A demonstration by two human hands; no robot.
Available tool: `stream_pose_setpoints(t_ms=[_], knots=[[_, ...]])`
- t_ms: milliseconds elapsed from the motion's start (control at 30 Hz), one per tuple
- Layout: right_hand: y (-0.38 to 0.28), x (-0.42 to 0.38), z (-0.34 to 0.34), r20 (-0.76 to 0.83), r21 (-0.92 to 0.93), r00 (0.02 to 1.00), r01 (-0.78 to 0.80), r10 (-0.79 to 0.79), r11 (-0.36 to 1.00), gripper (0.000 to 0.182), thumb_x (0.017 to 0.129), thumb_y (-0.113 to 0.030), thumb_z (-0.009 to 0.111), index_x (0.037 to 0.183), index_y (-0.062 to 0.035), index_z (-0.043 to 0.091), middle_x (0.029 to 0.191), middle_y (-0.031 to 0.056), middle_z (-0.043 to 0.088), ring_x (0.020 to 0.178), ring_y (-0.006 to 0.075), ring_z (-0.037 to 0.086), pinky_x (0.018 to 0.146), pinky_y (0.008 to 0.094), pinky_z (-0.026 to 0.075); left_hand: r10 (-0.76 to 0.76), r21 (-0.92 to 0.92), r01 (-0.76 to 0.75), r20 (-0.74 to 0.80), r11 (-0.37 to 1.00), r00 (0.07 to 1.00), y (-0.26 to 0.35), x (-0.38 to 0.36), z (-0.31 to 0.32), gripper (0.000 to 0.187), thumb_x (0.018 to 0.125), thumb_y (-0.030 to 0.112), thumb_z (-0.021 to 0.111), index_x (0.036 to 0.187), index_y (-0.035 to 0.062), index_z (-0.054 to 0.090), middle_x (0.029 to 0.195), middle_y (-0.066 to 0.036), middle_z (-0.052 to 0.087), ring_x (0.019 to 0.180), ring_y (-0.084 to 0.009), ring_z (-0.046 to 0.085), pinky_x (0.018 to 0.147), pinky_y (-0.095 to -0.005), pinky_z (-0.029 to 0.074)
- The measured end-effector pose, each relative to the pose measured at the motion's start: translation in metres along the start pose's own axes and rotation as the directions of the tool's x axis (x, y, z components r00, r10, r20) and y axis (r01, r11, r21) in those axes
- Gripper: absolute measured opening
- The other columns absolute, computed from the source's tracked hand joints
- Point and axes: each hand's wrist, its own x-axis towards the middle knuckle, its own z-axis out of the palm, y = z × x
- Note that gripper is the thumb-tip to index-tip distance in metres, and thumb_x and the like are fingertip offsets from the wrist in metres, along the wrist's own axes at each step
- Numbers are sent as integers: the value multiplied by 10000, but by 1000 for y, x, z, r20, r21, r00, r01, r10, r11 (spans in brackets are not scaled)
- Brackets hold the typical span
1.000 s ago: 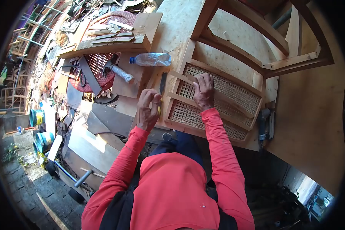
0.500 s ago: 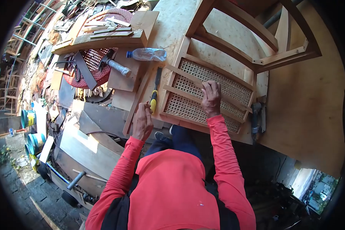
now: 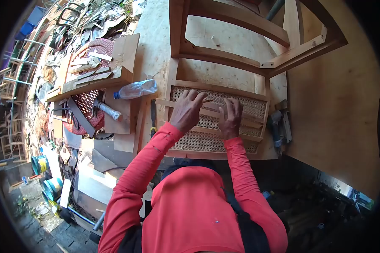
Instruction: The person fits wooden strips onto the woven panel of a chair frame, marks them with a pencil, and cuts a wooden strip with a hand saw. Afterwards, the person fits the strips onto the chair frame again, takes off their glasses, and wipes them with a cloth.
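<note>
Cane panel (image 3: pixel 198 142) lies on the bench (image 3: pixel 145 63), long axis left to right, right end slightly lower in view. Left hand (image 3: pixel 187 110), earlier beside the chisel (image 3: pixel 153 116), is now above the cane panel, near the right hand (image 3: pixel 230 118) but apart. Hands partly cover the wooden strips (image 3: pixel 251 123); any grip cannot be told.

A pale wooden worktop (image 3: pixel 150 55) meets a broad brown wooden panel (image 3: pixel 329 105) on the right. To the left spreads a heap of scraps (image 3: pixel 109 25), with slatted wooden frames (image 3: pixel 17 122) at the far edge. Buckets (image 3: pixel 40 164) stand near grey paving (image 3: pixel 67 236), beside a green plant (image 3: pixel 23 205). Daylight brightens the left side; the lower right is dark, apart from a bright patch (image 3: pixel 341 185).
</note>
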Motion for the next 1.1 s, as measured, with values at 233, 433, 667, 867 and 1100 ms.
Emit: stream_pose_setpoints(t_ms=[233,433,667,867,1100], knots=[[39,-22,-40,-46,-77,998,-40,36,996,300,890,39,729,1185,4,685,1162,176,642,1065,398,618,948,518,498,149,128,-166,129,978,980,-12,38,68,371,925,77,700,1294,93,657,1198,-128,658,1149,-379,574,1022,-488,485],[-8,-27,-35,136,83,985,96,-107,992,287,863,34,753,1141,-13,699,1107,143,649,1011,365,620,901,498,505,-155,-82,144,-158,986,975,-8,-19,-25,397,916,33,714,1305,66,642,1235,-165,646,1168,-394,595,998,-479,504],[-20,-23,18,255,-13,946,213,-202,977,459,814,-74,829,1252,-61,691,1145,126,605,1055,356,591,945,516,498,-526,-77,547,-410,834,745,-55,-187,-120,311,983,19,667,1294,12,660,1149,-165,691,1069,-323,685,894,-407,565],[-13,-28,35,295,-107,928,271,-229,957,339,856,-75,783,1178,-44,681,1148,129,610,1059,369,598,958,522,494,-674,-230,683,-544,693,500,-76,-313,-160,275,1011,46,650,1281,-1,671,1106,-154,710,946,-273,720,835,-374,571],[-76,-28,36,234,-72,940,270,-246,960,259,932,-24,679,1186,8,639,1151,191,624,1085,419,616,988,534,497,-908,-359,835,-121,417,402,-57,-400,-154,430,1006,206,721,1363,5,591,1214,-221,698,1058,-300,741,842,-393,588]])
